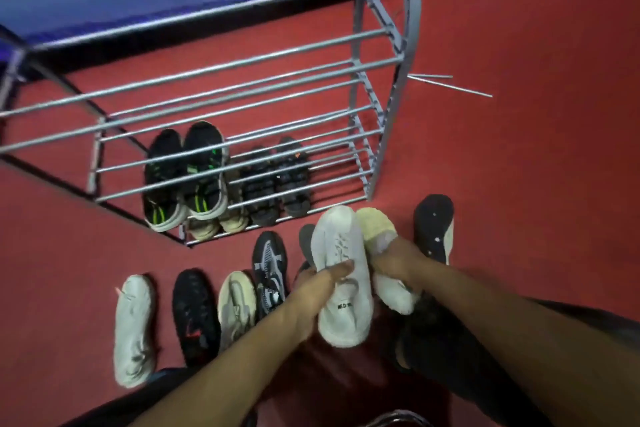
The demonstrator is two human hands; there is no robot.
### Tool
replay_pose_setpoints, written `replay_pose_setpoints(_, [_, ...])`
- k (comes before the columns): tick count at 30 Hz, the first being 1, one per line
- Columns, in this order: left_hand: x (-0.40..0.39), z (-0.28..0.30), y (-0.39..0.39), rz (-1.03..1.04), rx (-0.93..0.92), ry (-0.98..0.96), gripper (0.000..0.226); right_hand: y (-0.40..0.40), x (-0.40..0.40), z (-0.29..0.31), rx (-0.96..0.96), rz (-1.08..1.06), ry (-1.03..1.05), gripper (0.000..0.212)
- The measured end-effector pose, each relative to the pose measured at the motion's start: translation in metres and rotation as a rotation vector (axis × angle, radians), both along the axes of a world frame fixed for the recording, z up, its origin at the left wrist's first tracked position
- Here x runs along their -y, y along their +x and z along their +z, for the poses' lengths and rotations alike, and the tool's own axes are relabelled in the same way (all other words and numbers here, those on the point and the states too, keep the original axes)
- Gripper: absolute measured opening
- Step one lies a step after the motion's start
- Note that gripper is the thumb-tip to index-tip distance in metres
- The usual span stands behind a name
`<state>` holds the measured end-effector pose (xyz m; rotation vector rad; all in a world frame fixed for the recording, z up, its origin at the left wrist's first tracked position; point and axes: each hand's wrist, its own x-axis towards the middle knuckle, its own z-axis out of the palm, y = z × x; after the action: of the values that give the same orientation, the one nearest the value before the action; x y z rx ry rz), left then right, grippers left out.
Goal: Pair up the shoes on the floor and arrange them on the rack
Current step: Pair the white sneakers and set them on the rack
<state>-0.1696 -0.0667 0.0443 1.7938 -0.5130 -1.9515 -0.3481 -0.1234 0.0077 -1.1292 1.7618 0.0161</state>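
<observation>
At lower centre, my left hand [311,291] and right hand [394,262] are each gripping a white shoe [341,274]; the rack [242,87] is holding dark pairs [183,177].

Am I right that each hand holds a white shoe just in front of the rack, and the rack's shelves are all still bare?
Not quite. Each hand does hold a white shoe, left hand and right hand, in front of the rack. But the head view shows shoes already on its lower shelves, including a black pair with green stripes.
</observation>
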Motion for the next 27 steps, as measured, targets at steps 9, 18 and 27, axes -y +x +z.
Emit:
replay_pose_setpoints(9, [-0.015,0.044,0.098,0.201,0.171,-0.165,0.043,0.061,0.0,0.093,-0.066,0.322,-0.358,0.038])
replay_pose_setpoints(18, [0.068,0.001,0.126,0.307,0.011,-0.363,0.035,0.114,0.075,0.06,-0.215,0.435,-0.512,0.035])
replay_pose_setpoints(27, [0.176,-0.055,0.135,0.443,0.336,-0.283,0.055,0.122,0.128,0.006,-0.3,0.261,-0.531,0.07])
